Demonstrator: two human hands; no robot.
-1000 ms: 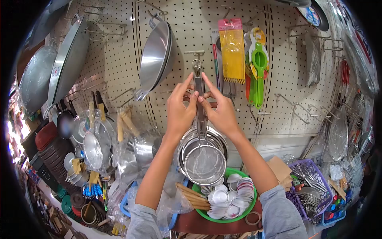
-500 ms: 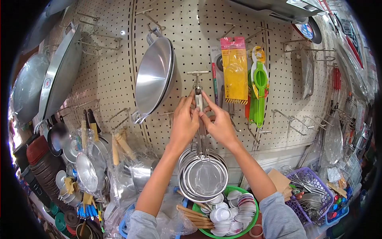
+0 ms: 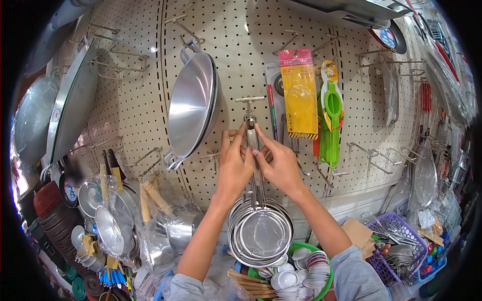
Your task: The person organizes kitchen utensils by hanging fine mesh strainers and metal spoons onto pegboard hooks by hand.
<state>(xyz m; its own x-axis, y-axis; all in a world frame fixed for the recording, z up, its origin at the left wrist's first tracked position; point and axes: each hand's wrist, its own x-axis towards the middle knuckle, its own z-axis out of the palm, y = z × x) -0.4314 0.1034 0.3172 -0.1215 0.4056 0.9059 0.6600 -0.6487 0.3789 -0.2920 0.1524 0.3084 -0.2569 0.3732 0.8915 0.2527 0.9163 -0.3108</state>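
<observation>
Several metal strainers (image 3: 262,236) of different sizes hang nested from one pegboard hook (image 3: 250,100), mesh bowls downward. My left hand (image 3: 235,168) pinches their stacked handles from the left side. From the right, my right hand (image 3: 281,168) closes its fingertips on the same handles, just below the hook. The two thumbs nearly meet in front of the metal. A two-handled steel wok (image 3: 190,103) hangs left of my hands. To the right are a yellow-and-pink blister pack (image 3: 299,95) and a green squeezer (image 3: 330,120).
Beneath the strainers, a green basin (image 3: 326,286) holds white spoons and wooden-handled tools. A purple basket (image 3: 389,220) of metal utensils stands at lower right. Wrapped pans (image 3: 173,226) crowd the lower left. Bare hooks (image 3: 374,155) project from the pegboard (image 3: 236,45).
The view has shifted slightly, so the strainers and basin appear lower. Both hands stay on the strainer handles with nearly the same grip.
</observation>
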